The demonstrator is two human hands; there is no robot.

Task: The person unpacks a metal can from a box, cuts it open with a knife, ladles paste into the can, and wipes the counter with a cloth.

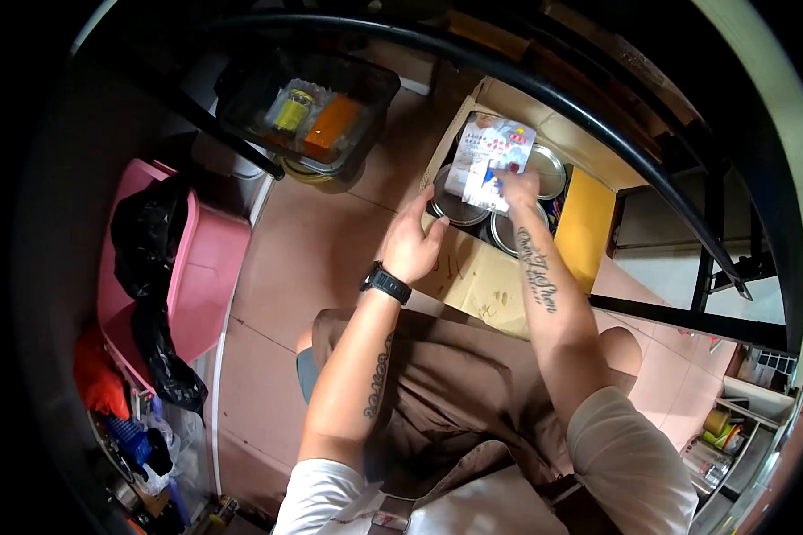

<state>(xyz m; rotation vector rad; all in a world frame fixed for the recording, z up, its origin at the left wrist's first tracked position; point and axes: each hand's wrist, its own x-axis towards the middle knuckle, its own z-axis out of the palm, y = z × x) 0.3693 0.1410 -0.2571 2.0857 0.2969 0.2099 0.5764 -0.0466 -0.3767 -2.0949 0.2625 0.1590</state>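
An open cardboard box (462, 283) stands on the floor in front of my knees. Inside it are several round cans with silvery lids, such as the can (546, 169) at the right. Across the cans lies a white printed packet (484, 159) with red and blue marks. My right hand (519, 189) is closed on the packet's lower right part; its fingertips are partly hidden. At the box's left side is my left hand (410, 242), thumb and fingers apart, holding nothing. Whether its fingertips touch the box edge, I cannot tell.
A black bin (379, 89) with yellow and orange packages stands at the upper left. Left of me is a pink tub (207, 276) with a black plastic bag (152, 236). A dark curved bar (544, 76) crosses above the box. Shelves (748, 406) hold jars at the right.
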